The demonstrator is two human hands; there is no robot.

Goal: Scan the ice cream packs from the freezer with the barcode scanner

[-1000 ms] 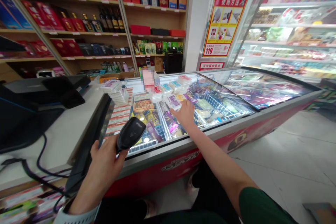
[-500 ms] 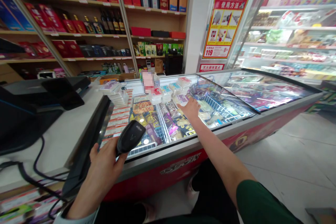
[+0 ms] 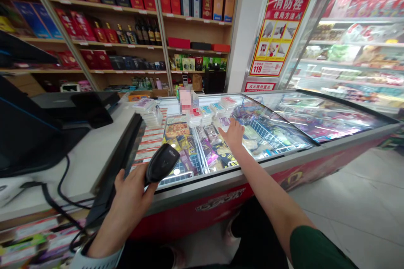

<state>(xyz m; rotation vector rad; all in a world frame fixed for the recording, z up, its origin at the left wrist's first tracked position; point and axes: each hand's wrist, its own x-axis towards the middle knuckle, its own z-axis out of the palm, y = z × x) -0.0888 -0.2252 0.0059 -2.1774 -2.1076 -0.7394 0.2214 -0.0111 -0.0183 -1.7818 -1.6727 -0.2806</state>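
Note:
A black handheld scanner (image 3: pixel 161 164) is gripped in my left hand (image 3: pixel 134 195), above the near left edge of the glass-topped freezer (image 3: pixel 202 189). My right hand (image 3: pixel 233 134) reaches over the glass with thumb and fingers spread, nothing visible in its grasp. Just beyond its fingertips lies a flat clear pack with a purple label (image 3: pixel 224 122). Stacks of similar packs with red labels (image 3: pixel 195 115) and blue labels (image 3: pixel 217 108) stand behind it on the glass. Another stack, purple-labelled (image 3: pixel 148 111), sits farther left.
On the left, a white counter (image 3: pixel 104 143) bears a black monitor stand and a dark device (image 3: pixel 91 109), with cables hanging near my left arm. Shelves of boxes and bottles rise behind. A lit display fridge (image 3: pixel 356 50) stands at the right.
The whole view has shifted, so everything sits slightly farther right. My right hand's fingers have spread wider beside the purple-labelled pack. The scanner remains in my left hand.

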